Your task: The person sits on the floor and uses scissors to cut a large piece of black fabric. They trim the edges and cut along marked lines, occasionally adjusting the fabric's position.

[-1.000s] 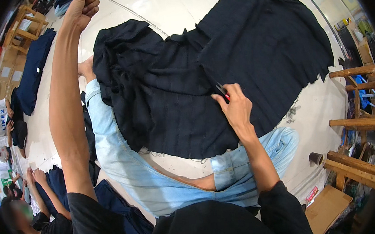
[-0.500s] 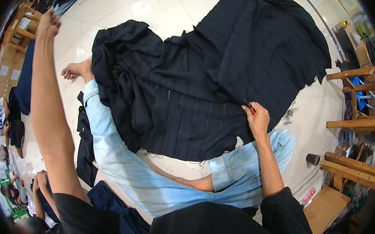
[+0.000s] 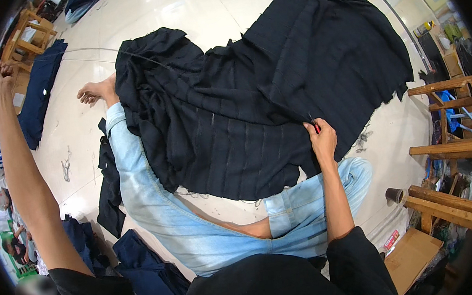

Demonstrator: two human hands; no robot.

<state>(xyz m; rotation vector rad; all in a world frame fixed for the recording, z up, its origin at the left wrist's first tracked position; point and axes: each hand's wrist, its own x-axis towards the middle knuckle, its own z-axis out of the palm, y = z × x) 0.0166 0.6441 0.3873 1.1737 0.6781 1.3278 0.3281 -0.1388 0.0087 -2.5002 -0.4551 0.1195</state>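
A large dark navy-black cloth [image 3: 244, 108] with frayed edges and faint parallel lines is spread over the floor and partly over my legs. My right hand [image 3: 323, 140] is closed at the cloth's lower right part, pinching a small red-handled tool [image 3: 317, 128] with a thin pointed tip that rests at the fabric. Far out to the left, my left arm is stretched and the closed left hand [image 3: 3, 77] appears to grip a thin thread [image 3: 89, 49]. That thread runs in a taut arc back to the cloth's upper left part.
Folded navy garments [image 3: 43, 90] lie to the left, with more [image 3: 148, 265] by my left hip. Wooden stools [image 3: 449, 150] and a brown cup [image 3: 395, 196] stand at right, near a flat cardboard piece [image 3: 414, 264]. Other people sit at far left. Loose thread scraps [image 3: 66, 165] dot the floor.
My left hand has swung farther left and down, away from the cloth, and the thread now shows stretched behind it. The right hand has barely moved.
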